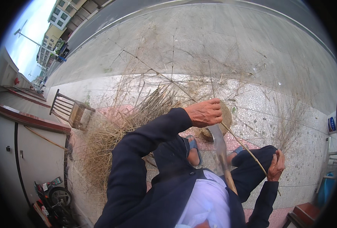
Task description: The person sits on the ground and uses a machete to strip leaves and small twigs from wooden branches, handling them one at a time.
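My left hand is closed around a long thin dry stalk, over a round chopping block. The stalk runs from the upper left, through that hand, down to the lower right. Beside its lower part, at my knee, is my right hand with curled fingers; whether it grips the stalk I cannot tell. A blade with a wooden handle stands between my legs, its metal part reaching up to the block. A heap of cut stalks and brushy twigs lies left of me.
A small wooden chair stands at the left, and a scooter is at the lower left. Loose twigs are scattered ahead and to the right. A white bucket and a reddish-brown stool are at the right edge.
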The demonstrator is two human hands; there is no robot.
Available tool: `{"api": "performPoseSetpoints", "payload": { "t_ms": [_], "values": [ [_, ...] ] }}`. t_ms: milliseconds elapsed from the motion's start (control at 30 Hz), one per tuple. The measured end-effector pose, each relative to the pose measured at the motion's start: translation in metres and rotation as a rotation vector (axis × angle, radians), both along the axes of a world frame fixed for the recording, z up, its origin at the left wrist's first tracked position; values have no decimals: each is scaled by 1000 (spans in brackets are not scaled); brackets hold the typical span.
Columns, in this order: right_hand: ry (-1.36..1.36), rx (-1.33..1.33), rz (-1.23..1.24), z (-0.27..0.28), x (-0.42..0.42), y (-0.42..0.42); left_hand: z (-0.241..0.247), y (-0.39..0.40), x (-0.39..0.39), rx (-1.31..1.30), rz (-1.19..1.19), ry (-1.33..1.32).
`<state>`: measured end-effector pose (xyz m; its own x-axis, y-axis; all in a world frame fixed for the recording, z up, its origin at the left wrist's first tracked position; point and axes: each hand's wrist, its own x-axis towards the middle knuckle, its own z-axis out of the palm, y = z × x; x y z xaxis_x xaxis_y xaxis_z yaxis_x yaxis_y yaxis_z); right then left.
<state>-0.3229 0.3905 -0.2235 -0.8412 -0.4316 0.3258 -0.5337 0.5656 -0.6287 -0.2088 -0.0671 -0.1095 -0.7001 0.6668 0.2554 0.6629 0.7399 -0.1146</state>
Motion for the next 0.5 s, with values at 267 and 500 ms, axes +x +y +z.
{"api": "performPoseSetpoints", "payload": {
  "t_ms": [267,500],
  "values": [
    [-34,146,115,-1,91,24,-64,-22,-60,21,164,-135],
    [-61,25,-133,-36,129,64,-41,95,-142,254,137,237]
  ]
}}
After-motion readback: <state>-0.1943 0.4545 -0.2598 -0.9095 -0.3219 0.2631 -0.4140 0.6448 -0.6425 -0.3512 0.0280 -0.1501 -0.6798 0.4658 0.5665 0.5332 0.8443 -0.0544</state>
